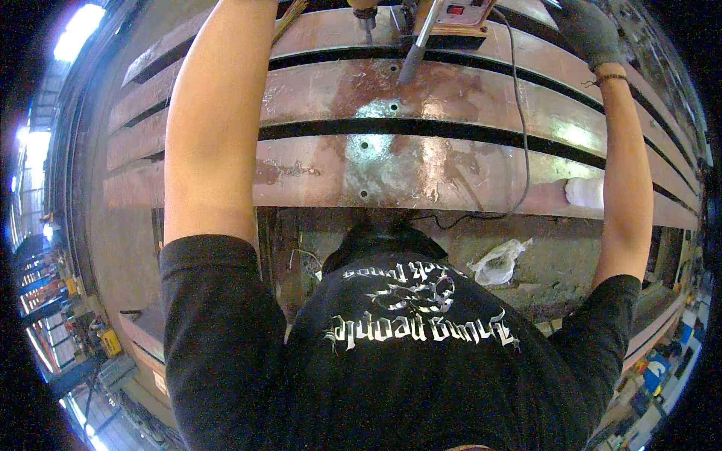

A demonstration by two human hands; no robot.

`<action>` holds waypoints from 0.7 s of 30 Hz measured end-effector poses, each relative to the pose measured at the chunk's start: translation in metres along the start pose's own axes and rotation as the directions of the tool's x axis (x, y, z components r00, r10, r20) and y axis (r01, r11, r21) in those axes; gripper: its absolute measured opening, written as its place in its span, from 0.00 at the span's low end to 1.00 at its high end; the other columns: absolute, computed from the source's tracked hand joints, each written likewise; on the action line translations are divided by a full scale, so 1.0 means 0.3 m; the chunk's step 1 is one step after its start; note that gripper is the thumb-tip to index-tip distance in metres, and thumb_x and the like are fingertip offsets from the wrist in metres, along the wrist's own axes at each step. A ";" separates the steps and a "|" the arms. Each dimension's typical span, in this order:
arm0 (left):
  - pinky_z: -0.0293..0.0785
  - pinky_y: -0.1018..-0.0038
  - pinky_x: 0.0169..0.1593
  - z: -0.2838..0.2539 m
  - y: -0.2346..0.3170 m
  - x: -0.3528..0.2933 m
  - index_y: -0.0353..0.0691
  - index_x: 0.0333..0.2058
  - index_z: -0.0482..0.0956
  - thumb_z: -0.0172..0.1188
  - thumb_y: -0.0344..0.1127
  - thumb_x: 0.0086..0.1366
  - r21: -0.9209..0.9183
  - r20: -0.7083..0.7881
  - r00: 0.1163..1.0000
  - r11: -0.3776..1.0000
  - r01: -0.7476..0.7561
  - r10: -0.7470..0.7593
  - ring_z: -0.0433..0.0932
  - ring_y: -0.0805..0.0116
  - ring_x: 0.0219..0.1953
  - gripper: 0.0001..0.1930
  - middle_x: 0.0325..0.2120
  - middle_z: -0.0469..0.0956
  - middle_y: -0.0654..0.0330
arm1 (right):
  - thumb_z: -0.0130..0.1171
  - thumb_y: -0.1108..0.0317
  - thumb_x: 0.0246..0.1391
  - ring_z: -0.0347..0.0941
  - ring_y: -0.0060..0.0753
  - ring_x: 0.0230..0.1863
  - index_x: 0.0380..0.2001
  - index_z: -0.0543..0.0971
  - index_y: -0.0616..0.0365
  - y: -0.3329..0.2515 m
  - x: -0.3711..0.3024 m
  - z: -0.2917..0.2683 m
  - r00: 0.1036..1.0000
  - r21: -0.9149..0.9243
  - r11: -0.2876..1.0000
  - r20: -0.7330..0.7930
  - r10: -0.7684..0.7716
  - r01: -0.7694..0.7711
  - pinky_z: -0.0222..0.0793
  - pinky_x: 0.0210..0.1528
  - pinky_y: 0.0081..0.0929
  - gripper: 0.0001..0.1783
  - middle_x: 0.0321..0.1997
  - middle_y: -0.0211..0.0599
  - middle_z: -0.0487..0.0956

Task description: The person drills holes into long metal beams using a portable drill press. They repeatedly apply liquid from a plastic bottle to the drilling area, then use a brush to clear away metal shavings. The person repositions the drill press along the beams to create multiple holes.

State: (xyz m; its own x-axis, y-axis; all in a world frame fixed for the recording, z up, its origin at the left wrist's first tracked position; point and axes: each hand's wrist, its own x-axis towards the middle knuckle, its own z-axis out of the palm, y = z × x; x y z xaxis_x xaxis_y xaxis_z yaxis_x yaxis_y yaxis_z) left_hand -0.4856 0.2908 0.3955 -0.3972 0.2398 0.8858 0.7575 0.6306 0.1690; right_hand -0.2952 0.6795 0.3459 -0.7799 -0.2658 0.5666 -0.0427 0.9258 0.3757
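Gloved in dark grey, your right hand (593,34) reaches out to the right of the drill (462,13), well apart from it; whether the fingers stand apart, together or clamped on something cannot be told at the upper edge of the view. Your left forearm (222,105) stretches up on the drill's left, with your left hand out of sight, its grip equally unknown.

Between your arms, the drill stands toward the far side of brownish metal slats (308,180), its bit (368,34) pointing down at its left and its grey lever handle (415,62) slanting toward you. On your side of the drill, four dark holes (365,145) pierce the slats amid a glossy, wet-looking patch. From the drill's right, a cable (517,90) curves toward you and over the near edge; farther right sits a white bundle (584,192), and below that edge lies a crumpled clear bag (500,261).

Good handling likely calls for a firm base under the drill before force goes onto its lever handle, since that glossy surface may be slick. Best to have your glove well clear of the bit, where fabric could snag, and the cable outside the lever handle's swing.
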 end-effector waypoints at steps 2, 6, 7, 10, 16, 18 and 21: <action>0.76 0.62 0.56 -0.042 -0.197 -0.019 0.36 0.49 0.77 0.56 0.32 0.67 0.315 0.206 0.931 0.880 -0.355 0.301 0.81 0.49 0.47 0.13 0.43 0.83 0.51 | 0.63 0.54 0.55 0.82 0.54 0.30 0.27 0.85 0.49 -0.049 0.049 0.016 0.996 0.065 0.995 -0.058 -0.074 0.078 0.77 0.34 0.47 0.12 0.27 0.43 0.84; 0.75 0.58 0.52 0.014 0.410 -0.299 0.35 0.51 0.77 0.64 0.42 0.65 -0.154 -0.464 0.858 0.974 0.168 -0.221 0.80 0.46 0.48 0.21 0.46 0.81 0.44 | 0.64 0.54 0.52 0.82 0.53 0.32 0.28 0.85 0.49 0.010 0.006 -0.001 0.992 -0.016 0.996 0.091 0.087 -0.086 0.77 0.35 0.47 0.12 0.28 0.44 0.84; 0.75 0.56 0.51 0.012 0.535 -0.407 0.35 0.52 0.77 0.66 0.44 0.64 -0.255 -0.482 0.818 0.943 0.212 -0.314 0.80 0.45 0.48 0.23 0.46 0.81 0.43 | 0.65 0.54 0.52 0.82 0.53 0.32 0.28 0.85 0.49 -0.008 0.018 -0.021 0.982 -0.016 0.992 0.145 0.125 -0.124 0.77 0.36 0.47 0.12 0.29 0.44 0.84; 0.73 0.56 0.57 0.218 0.711 -0.680 0.31 0.64 0.66 0.70 0.45 0.61 -0.322 0.225 0.821 0.756 0.571 -0.524 0.78 0.43 0.53 0.38 0.52 0.78 0.41 | 0.66 0.51 0.51 0.83 0.54 0.34 0.29 0.85 0.52 0.007 0.023 -0.022 0.992 0.048 0.993 0.082 0.100 -0.104 0.77 0.37 0.49 0.15 0.31 0.47 0.85; 0.71 0.57 0.65 0.608 0.785 -0.707 0.23 0.72 0.37 0.68 0.54 0.60 -0.203 0.636 0.602 0.647 0.735 -0.483 0.74 0.40 0.62 0.60 0.60 0.73 0.34 | 0.56 0.50 0.64 0.82 0.59 0.41 0.45 0.83 0.47 0.017 0.052 0.015 0.964 -0.022 1.000 0.267 0.009 -0.003 0.79 0.42 0.52 0.17 0.40 0.48 0.85; 0.71 0.57 0.66 0.702 0.758 -0.650 0.21 0.70 0.48 0.68 0.59 0.58 -0.141 0.729 0.540 0.679 0.721 -0.422 0.73 0.39 0.64 0.57 0.62 0.71 0.32 | 0.55 0.49 0.64 0.82 0.59 0.43 0.45 0.83 0.48 0.048 0.039 0.036 0.967 -0.015 1.000 0.254 0.025 -0.022 0.79 0.43 0.52 0.17 0.41 0.49 0.85; 0.75 0.58 0.62 0.742 0.754 -0.597 0.18 0.67 0.16 0.67 0.54 0.58 -0.113 0.804 0.478 0.697 0.708 -0.355 0.78 0.40 0.58 0.70 0.57 0.75 0.30 | 0.55 0.48 0.64 0.81 0.60 0.45 0.44 0.83 0.50 0.032 0.054 0.030 0.964 -0.032 0.999 0.264 0.020 -0.012 0.77 0.45 0.53 0.19 0.42 0.51 0.84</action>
State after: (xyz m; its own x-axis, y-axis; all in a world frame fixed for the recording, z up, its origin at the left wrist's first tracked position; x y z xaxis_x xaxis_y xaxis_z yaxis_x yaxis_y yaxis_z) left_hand -0.3586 0.5547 0.1790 -0.8749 0.4841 0.0158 0.3053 0.5258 0.7940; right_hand -0.3138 0.6865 0.3522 -0.9178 -0.1668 0.3602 -0.0132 0.9197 0.3923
